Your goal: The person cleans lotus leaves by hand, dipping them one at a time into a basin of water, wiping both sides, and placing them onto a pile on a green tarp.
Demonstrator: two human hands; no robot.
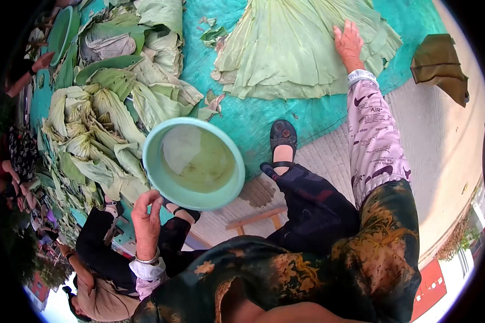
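Head view: a person sits over a tarp (264, 118) spread with leaves.
Basin (210, 203): pale green, round, near left of centre, with shallow cloudy water (196, 161) in it.
Basin handling: judged light and stiff, probably plastic. The water adds weight and will slosh if tipped. The rim is likely wet and slippery, so two opposite points on it would give the safest hold.
Left hand (145, 218): fingers curled over the basin's near rim, gripping it. It is the only hand on the basin.
Leaf stack (291, 48): big pale leaves fanned flat, far and right of the basin, well apart from it.
Stack handling: judged soft, thin, light and easily torn. Best pressed flat or lifted under the whole fan rather than pulled by one edge.
Right hand (348, 44): arm stretched far, palm down on the stack's right part, fingers spread, holding nothing.
Loose leaves (102, 124): crumpled and folded heap, left of the basin and touching its far-left side.
Shoe (283, 137): dark, just right of the basin, at the tarp's near edge.
Bag (439, 64): olive, far right, off the tarp.
Other people: one crouches at near left (99, 269). Another hand (42, 60) shows at far left.
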